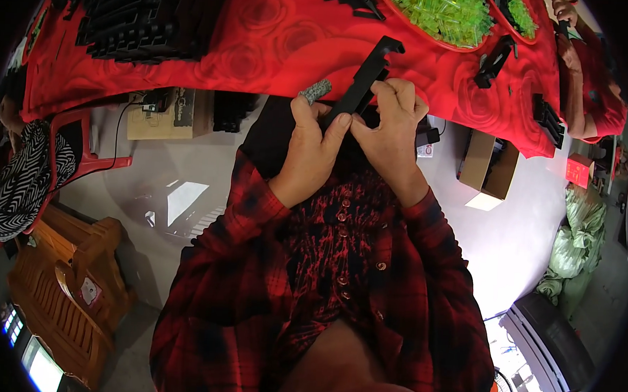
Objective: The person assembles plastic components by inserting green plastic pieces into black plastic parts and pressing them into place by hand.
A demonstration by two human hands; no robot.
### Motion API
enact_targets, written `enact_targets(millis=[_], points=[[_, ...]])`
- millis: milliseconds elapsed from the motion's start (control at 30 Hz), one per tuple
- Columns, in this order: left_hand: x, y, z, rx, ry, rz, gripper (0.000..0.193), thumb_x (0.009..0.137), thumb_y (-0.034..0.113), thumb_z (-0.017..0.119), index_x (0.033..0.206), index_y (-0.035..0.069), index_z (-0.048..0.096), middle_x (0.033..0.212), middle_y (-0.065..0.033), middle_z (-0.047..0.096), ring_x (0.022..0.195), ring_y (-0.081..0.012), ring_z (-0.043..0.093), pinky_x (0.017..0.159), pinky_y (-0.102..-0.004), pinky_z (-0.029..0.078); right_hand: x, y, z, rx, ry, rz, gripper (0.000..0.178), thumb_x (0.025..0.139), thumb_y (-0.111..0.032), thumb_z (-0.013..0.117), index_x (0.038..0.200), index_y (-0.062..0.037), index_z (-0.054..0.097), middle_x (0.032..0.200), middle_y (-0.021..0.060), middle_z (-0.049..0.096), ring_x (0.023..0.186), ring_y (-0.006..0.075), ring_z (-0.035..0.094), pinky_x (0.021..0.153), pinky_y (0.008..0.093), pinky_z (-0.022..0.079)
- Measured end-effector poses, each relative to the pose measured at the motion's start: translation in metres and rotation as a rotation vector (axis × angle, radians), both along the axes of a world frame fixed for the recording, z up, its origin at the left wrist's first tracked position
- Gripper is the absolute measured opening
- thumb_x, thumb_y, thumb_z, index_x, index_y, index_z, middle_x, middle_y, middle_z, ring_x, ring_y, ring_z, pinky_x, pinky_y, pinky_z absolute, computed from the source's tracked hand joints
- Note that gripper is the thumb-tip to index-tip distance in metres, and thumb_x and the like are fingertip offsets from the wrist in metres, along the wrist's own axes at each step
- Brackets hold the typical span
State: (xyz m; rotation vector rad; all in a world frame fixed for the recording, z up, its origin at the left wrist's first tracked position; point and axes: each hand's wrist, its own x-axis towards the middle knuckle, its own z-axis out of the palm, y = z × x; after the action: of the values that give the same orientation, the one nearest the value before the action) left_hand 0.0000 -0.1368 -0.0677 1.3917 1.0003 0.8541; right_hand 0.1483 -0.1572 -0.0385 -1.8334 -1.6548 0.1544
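Note:
Between my hands is a long black plastic part, tilted up to the right, with a hooked notch at its far end. My left hand is closed round its near end, the thumb lying along it. A grey speckled cover wraps one finger of that hand. My right hand is closed in a pinch against the part's right side; anything small between those fingertips is hidden. Both hands are just off the near edge of a table with a red rose-patterned cloth.
Stacked black plastic parts fill the table's left. Red trays hold yellow-green clear pieces at the back right, near loose black parts. A co-worker's arm shows at far right. Cardboard boxes and a red chair stand below.

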Motion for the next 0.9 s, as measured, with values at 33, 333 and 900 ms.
enact_targets(millis=[33, 333, 900], points=[[0.000, 0.000, 0.000, -0.001, 0.001, 0.001, 0.035, 0.101, 0.011, 0.056, 0.119, -0.002, 0.029, 0.101, -0.0128, 0.059, 0.090, -0.0149, 0.058, 0.075, -0.0280, 0.047, 0.000, 0.000, 0.000, -0.002, 0.005, 0.001, 0.052, 0.064, -0.017, 0.082, 0.111, -0.0047, 0.063, 0.108, 0.0084, 0.057, 0.105, 0.0250, 0.053, 0.096, 0.0432, 0.030], [0.001, 0.002, 0.012, 0.041, -0.022, 0.014, 0.036, 0.100, 0.012, 0.058, 0.118, -0.001, 0.029, 0.100, -0.0122, 0.057, 0.088, -0.0146, 0.057, 0.076, -0.0289, 0.047, -0.002, 0.001, -0.003, -0.001, 0.018, -0.010, 0.053, 0.064, -0.018, 0.082, 0.112, -0.0048, 0.063, 0.109, 0.0080, 0.057, 0.107, 0.0246, 0.052, 0.097, 0.0411, 0.029], [-0.002, 0.002, 0.001, 0.040, 0.027, 0.034, 0.039, 0.099, 0.014, 0.060, 0.115, -0.001, 0.028, 0.101, -0.0147, 0.059, 0.091, -0.0176, 0.059, 0.077, -0.0301, 0.046, -0.005, 0.002, -0.009, 0.056, 0.005, -0.015, 0.050, 0.064, -0.016, 0.084, 0.110, -0.0116, 0.065, 0.102, 0.0027, 0.053, 0.084, 0.0181, 0.049, 0.084, 0.0343, 0.031]])
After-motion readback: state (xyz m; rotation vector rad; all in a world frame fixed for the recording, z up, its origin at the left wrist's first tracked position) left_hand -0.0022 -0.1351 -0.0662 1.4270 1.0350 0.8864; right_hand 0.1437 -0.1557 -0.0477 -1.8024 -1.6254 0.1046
